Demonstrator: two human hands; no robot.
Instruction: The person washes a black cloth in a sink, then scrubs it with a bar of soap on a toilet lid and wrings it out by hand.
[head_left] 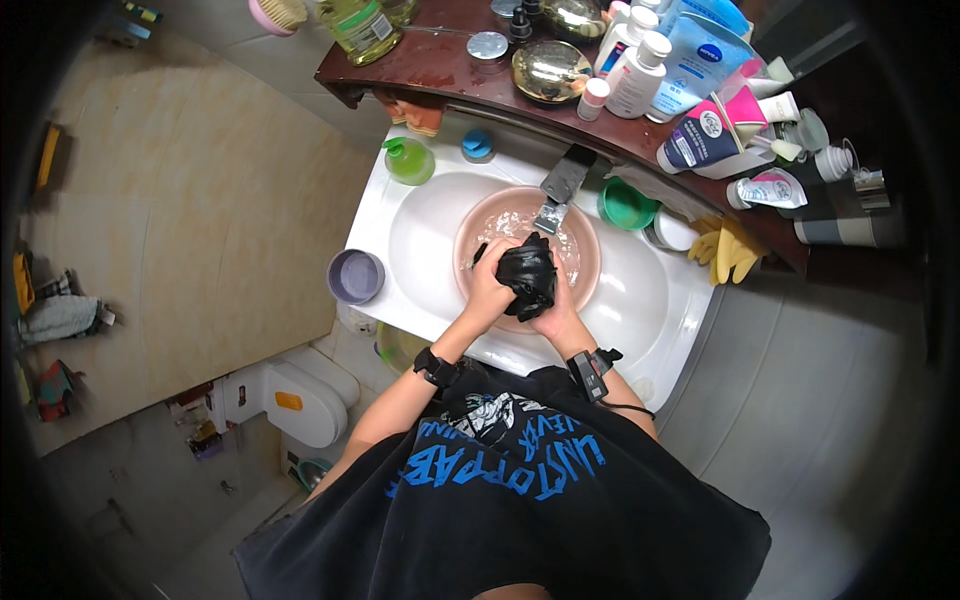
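Note:
A wet, shiny bundle of black cloth is bunched up between my two hands above a pink basin. My left hand grips its left side, while my right hand closes round its right and lower side. What kind of garment or cloth it is, I cannot make out. The basin sits in a white sink and has rippling water in it. Just beyond the bundle, the faucet reaches over the basin's far rim.
A green soap bottle, a blue-topped container, a purple cup and a green cup stand round the sink. Yellow rubber gloves hang at the right. Bottles and tubes crowd the dark red shelf above. A toilet stands lower left.

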